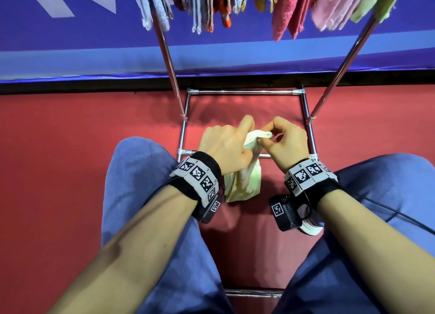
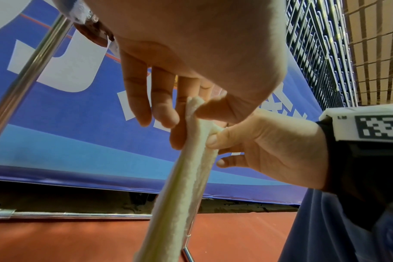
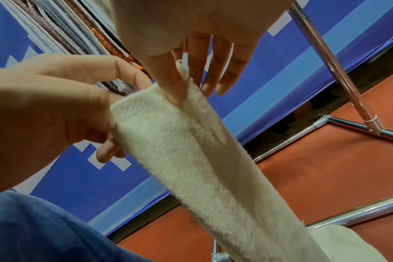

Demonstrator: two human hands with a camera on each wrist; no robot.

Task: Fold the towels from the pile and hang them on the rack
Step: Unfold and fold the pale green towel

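A pale cream towel [image 1: 243,181] hangs in a narrow bunched strip between my knees, over the rack's base. My left hand [image 1: 242,138] grips its upper part, and in the left wrist view the left hand [image 2: 186,113] pinches the top edge between thumb and fingers. My right hand [image 1: 271,135] pinches the towel's tip, right beside the left. The right wrist view shows the right hand [image 3: 182,88] pinching a corner of the towel [image 3: 191,150] while the left hand [image 3: 56,109] holds its other edge. The chrome rack [image 1: 244,92] stands in front, with several towels [image 1: 289,12] hung along its top.
Red floor [image 1: 70,160] lies all around and a blue banner wall [image 1: 94,42] stands behind the rack. My knees in blue trousers [image 1: 136,172] flank the towel. The rack's slanted uprights [image 1: 169,61] rise on both sides. A white shoe [image 1: 310,227] shows below my right wrist.
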